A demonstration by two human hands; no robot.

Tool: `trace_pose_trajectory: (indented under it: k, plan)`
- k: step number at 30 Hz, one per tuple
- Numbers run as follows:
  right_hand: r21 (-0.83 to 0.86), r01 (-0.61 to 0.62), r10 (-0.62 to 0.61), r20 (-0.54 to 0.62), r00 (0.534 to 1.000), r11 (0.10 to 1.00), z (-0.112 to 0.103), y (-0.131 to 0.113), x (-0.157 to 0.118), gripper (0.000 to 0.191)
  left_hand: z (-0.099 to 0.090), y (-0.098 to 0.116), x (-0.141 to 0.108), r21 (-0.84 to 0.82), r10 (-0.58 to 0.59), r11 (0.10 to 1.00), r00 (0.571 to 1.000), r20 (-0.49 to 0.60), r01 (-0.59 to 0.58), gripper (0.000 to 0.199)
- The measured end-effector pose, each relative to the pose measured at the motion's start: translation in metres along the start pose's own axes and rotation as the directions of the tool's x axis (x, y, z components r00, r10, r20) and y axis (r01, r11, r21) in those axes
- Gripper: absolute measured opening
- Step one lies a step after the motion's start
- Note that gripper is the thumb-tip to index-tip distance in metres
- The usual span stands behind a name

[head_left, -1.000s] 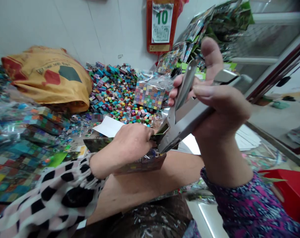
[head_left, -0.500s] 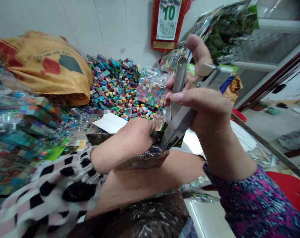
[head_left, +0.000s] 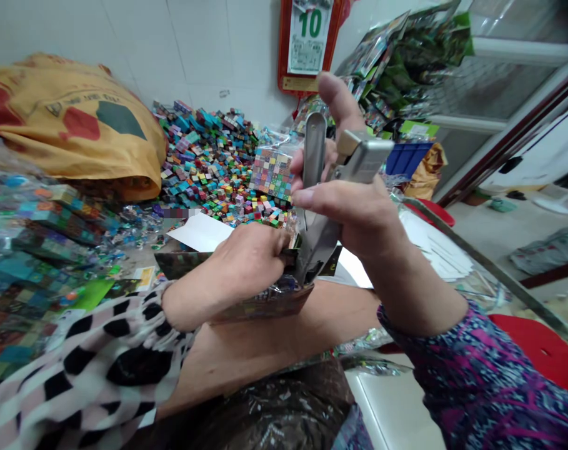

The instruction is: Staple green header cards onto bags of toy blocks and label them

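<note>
My left hand (head_left: 250,259) is closed at the top edge of a clear-wrapped package (head_left: 265,305) with a dark card top (head_left: 175,262), pinching that edge. In my right hand (head_left: 358,206) is a metal stapler (head_left: 323,231), tilted downward, with its jaws over the right part of the card top beside my left fingers. My right thumb and fingers wrap round its handles, one finger raised. The package stands on the brown table (head_left: 340,319). What exactly lies between the stapler's jaws is hard to make out.
Behind lies a heap of small coloured cubes (head_left: 209,162) with a wrapped cube block (head_left: 272,172). A yellow bag (head_left: 77,131) and wrapped blocks (head_left: 16,294) fill the left. White sheets (head_left: 428,244), a blue basket (head_left: 405,161) and a red stool (head_left: 541,350) are at right.
The stapler and my right hand have shifted left and stand more upright over the card top. The whole view has shifted slightly. My left hand keeps its pinch.
</note>
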State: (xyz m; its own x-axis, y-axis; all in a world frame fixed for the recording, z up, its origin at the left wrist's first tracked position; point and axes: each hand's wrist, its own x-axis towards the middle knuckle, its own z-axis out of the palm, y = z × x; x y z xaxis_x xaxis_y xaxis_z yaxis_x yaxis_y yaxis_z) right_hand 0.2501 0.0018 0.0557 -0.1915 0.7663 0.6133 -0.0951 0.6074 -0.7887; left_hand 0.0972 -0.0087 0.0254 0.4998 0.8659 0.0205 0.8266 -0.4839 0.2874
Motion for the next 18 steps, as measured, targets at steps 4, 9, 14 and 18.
trace_pose_trajectory:
  k: [4, 9, 14, 18]
  plan:
    - [0.079, 0.022, -0.016, -0.076, 0.997, 0.997, -0.002, 0.001, 0.002, 0.081, 0.0, -0.002, 0.0, 0.013, 0.014, 1.0, 1.0, 0.009, -0.014, 0.023]
    - [0.081, 0.034, -0.03, -0.054, 0.998, 0.996, -0.003, 0.0, -0.001, 0.09, -0.008, -0.004, -0.003, -0.213, 0.129, 0.969, 0.991, 0.023, -0.121, 0.026]
    - [0.09, -0.019, 0.02, -0.017, 1.0, 0.996, -0.002, 0.0, -0.006, 0.111, -0.012, 0.003, 0.0, -0.447, 0.188, 0.872, 0.98, -0.065, -0.197, 0.053]
    - [0.057, -0.05, 0.048, 0.035, 0.998, 0.997, -0.005, -0.002, -0.006, 0.118, -0.008, 0.006, 0.003, -0.436, 0.187, 0.874, 0.977, -0.103, -0.213, 0.037]
